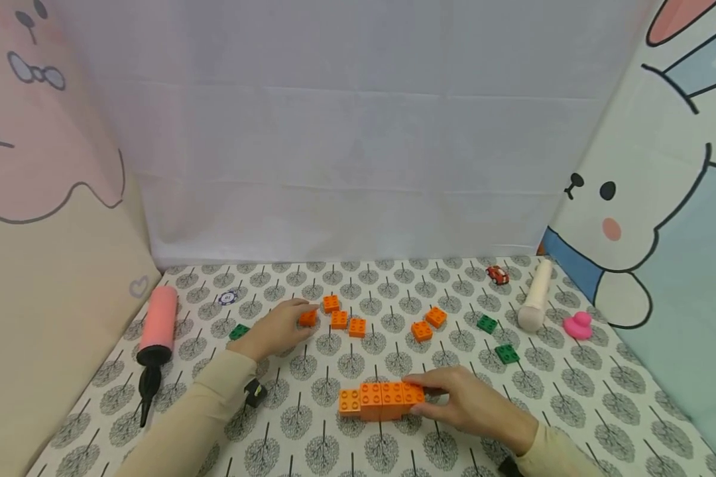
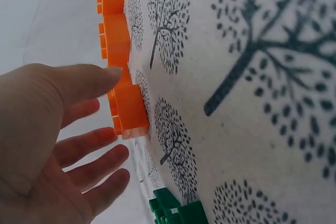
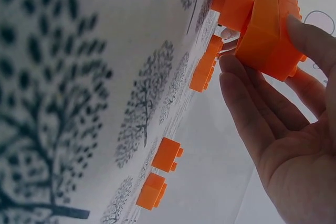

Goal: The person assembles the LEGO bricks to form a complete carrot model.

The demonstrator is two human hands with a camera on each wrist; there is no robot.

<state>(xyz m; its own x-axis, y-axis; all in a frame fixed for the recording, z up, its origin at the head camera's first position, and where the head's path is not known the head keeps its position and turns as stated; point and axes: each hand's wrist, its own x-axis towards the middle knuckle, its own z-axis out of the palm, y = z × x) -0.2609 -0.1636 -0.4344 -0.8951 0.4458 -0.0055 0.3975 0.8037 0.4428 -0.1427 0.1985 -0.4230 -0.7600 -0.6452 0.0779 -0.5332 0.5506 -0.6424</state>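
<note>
A row of joined orange building blocks lies at the front middle of the table in the head view. My right hand pinches its right end between thumb and fingers; the right wrist view shows these joined blocks up close. My left hand reaches to a single orange block at the left of a small cluster. In the left wrist view, thumb and fingers are spread beside this orange block, not closed round it. Close to it are more orange blocks.
Two orange blocks lie right of centre, with green blocks further right. A green block sits beside the left wrist. A pink pump stands left; a white cylinder, pink toy and red car are at right.
</note>
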